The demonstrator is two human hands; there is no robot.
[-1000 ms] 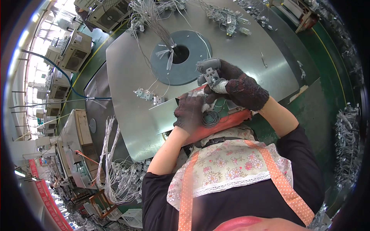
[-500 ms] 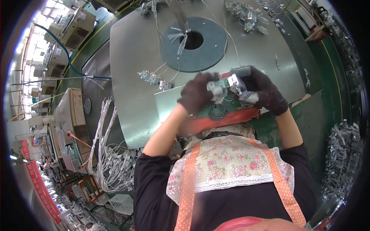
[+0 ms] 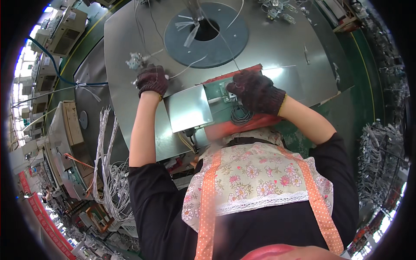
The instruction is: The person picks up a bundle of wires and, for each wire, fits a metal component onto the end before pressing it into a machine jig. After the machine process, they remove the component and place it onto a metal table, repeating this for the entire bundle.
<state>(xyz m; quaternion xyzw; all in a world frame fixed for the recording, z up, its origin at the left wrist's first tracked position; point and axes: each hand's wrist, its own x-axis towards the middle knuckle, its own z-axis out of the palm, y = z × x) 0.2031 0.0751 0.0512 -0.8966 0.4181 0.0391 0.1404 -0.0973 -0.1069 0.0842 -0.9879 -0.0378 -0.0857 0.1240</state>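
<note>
I wear dark knitted gloves on both hands. My left hand (image 3: 152, 81) is curled closed at the left of the metal table, on a cluster of small grey-white metal parts with wires (image 3: 135, 61); its fingers hide part of the cluster. In front of me, my right hand (image 3: 255, 90) is closed at a green work plate (image 3: 214, 92), its fingertips on a small silvery metal part (image 3: 226, 92). Just below that hand lies a coil of thin dark cable (image 3: 241, 115). A shiny flat metal sheet (image 3: 189, 109) sits left of the plate.
A round grey disc (image 3: 236, 32) with a central hole, through which a wire bundle passes, lies at the table's far side. More metal parts (image 3: 277, 9) are heaped at the far right. Red cloth (image 3: 242, 125) lines the near edge. Bundled wires (image 3: 104, 160) hang at left.
My left hand has left the middle and reached left to the wired cluster. My right hand has come down onto the green plate. The view has shifted, uncovering the shiny sheet.
</note>
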